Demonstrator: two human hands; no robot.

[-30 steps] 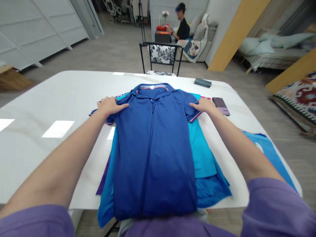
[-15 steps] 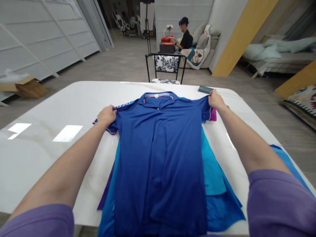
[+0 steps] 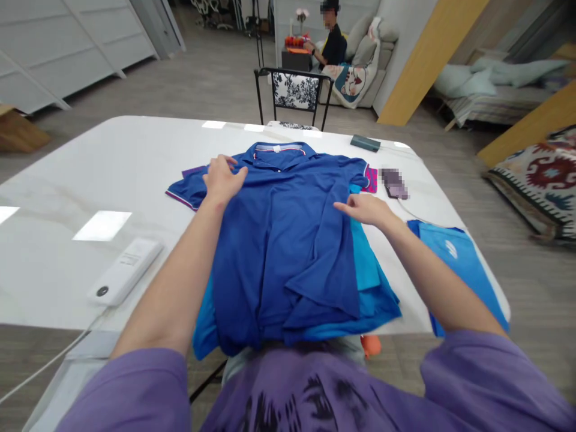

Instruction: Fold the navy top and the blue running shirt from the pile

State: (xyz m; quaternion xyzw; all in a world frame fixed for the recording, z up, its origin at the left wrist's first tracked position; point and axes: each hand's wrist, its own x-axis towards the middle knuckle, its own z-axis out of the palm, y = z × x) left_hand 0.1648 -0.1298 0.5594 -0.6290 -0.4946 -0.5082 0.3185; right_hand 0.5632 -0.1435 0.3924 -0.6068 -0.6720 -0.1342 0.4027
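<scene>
A dark blue polo shirt (image 3: 288,210) lies front up on the white table (image 3: 112,168), collar at the far side, its lower right part creased and turned over. Beneath it show a lighter blue garment (image 3: 365,258) and a pink patterned sleeve edge (image 3: 371,180). My left hand (image 3: 222,180) is over the polo's left shoulder, fingers apart, gripping nothing. Over the polo's right side is my right hand (image 3: 366,209), thumb and forefinger stretched out, nothing visible in it. Whether either hand touches the cloth I cannot tell.
A folded blue garment (image 3: 459,264) lies at the table's right edge, near a phone (image 3: 394,183) and a dark grey case (image 3: 365,143). On the left is a white corded device (image 3: 126,273). A chair (image 3: 294,90) stands beyond the table; a person (image 3: 335,45) sits farther back.
Both hands have let go of the polo's sleeves and moved inward over it. The polo now lies lower on the pile, its hem creased. My view has tilted down.
</scene>
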